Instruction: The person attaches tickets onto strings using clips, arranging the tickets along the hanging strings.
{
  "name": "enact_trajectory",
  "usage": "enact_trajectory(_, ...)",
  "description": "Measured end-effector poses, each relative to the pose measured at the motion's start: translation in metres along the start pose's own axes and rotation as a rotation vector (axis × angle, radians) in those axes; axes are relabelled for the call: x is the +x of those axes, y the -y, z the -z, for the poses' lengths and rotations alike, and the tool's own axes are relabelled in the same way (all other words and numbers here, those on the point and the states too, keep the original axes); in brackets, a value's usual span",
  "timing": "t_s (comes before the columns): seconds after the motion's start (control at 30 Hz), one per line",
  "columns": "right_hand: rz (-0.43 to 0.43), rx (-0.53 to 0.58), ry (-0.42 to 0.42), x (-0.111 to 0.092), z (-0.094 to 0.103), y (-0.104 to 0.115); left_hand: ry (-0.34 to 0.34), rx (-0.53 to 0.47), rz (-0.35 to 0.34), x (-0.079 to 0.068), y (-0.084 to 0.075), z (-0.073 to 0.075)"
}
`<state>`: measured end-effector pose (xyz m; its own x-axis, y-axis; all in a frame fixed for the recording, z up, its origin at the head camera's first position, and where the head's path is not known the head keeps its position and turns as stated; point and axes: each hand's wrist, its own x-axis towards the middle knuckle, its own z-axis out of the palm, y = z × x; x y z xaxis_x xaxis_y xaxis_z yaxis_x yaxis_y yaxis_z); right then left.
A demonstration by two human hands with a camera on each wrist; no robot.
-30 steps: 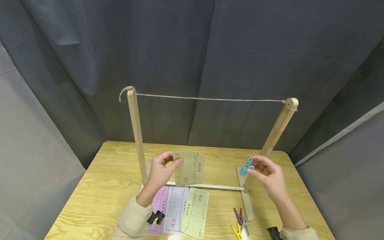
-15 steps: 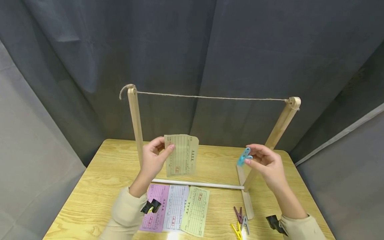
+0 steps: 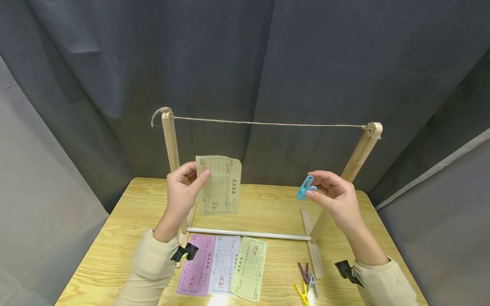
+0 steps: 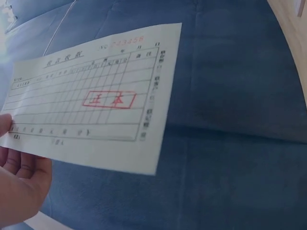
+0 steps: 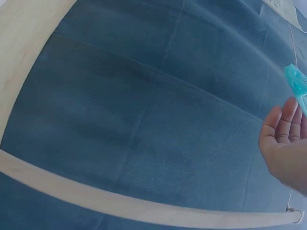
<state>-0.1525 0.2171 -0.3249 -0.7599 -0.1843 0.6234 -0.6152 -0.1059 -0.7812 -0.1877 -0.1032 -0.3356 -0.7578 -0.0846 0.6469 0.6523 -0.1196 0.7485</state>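
Observation:
My left hand [image 3: 181,185] pinches a pale yellow receipt slip [image 3: 221,187] at its left edge, between thumb and fingers. The slip stands upright in the air below the twine [image 3: 268,123]. Its printed grid and red boxed stamp face the camera in the left wrist view, where the slip [image 4: 115,120] spreads out from the fingers. Over on the right, my right hand [image 3: 337,195] pinches a light blue clothespin [image 3: 306,188] by its handle end. In the right wrist view the clothespin [image 5: 296,80] pokes up past the fingertips, partly cut off by the frame edge.
The twine runs between two wooden posts [image 3: 361,151], joined low down by a white rod [image 3: 249,233]. On the table [image 3: 126,238] lie a purple slip [image 3: 197,263], a white slip [image 3: 225,263] and a yellow-green slip [image 3: 249,268]. Purple [image 3: 304,273], grey [image 3: 312,285] and yellow [image 3: 302,295] clothespins lie at front right.
My left hand has raised the receipt slip and carried it left, turning it more upright. My right hand has risen slightly leftward with the blue clothespin. The purple slip shows more now.

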Motion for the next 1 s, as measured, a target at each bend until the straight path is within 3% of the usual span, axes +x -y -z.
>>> enact_trajectory(0.23,0.016,-0.013,-0.023,0.015,-0.009,0.008,-0.048,0.010,-0.045,0.013,-0.007,0.008)
enact_trajectory(0.63,0.039,0.010,-0.005,0.043,-0.027,0.020,-0.152,0.001,-0.041,0.021,-0.014,0.019)
enact_trajectory(1.0,0.084,0.105,0.043,0.071,-0.050,0.032,-0.271,0.021,-0.064,0.032,-0.020,0.020)
